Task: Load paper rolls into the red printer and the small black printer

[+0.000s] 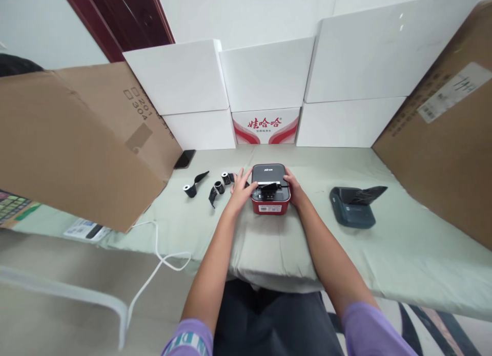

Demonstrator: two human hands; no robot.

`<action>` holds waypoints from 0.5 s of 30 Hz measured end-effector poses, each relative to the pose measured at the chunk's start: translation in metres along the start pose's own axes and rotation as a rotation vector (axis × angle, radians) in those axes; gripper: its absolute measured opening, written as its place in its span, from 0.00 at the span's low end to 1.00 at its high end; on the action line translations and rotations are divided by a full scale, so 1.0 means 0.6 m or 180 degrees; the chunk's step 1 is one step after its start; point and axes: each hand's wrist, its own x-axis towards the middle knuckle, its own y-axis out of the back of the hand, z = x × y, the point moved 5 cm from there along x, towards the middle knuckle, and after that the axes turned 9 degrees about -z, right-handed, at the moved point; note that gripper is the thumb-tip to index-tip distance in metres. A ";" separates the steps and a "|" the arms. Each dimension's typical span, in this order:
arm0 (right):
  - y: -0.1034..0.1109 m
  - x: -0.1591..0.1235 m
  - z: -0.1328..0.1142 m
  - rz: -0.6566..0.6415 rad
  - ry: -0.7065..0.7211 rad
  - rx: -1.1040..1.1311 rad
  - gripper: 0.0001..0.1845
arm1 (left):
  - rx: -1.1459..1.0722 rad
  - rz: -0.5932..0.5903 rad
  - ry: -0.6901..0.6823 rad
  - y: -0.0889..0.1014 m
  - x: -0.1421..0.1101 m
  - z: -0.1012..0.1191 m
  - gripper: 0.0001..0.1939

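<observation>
Grasping a compact red-and-black device from both sides, with left hand cupped loosely, thumb over the top edge, and right hand curled around the opposite wall, mid-surface, near small rolls to the left. Looks stiff, smooth and probably light. Best to hold by the hard red sides, sparing the possibly fragile black strip on top.

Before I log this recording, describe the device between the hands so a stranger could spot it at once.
Find the carton with red lettering at back centre, then come forward over the green cloth. Between the left hand and right hand sits a boxy device, its black top over a red body; the dark device to the right shows no red.
</observation>
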 end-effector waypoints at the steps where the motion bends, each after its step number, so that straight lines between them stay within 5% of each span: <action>1: 0.001 0.001 0.000 0.0016 -0.0003 -0.0021 0.26 | -0.0127 -0.0015 0.0039 0.000 -0.001 -0.003 0.31; 10: 0.017 0.011 0.007 0.0162 -0.0066 -0.0469 0.28 | -0.0452 0.0066 0.0135 -0.011 -0.002 -0.016 0.29; 15: 0.038 -0.003 -0.038 0.0651 -0.0369 -0.1800 0.29 | 0.0361 0.0450 -0.0168 -0.016 -0.049 -0.020 0.24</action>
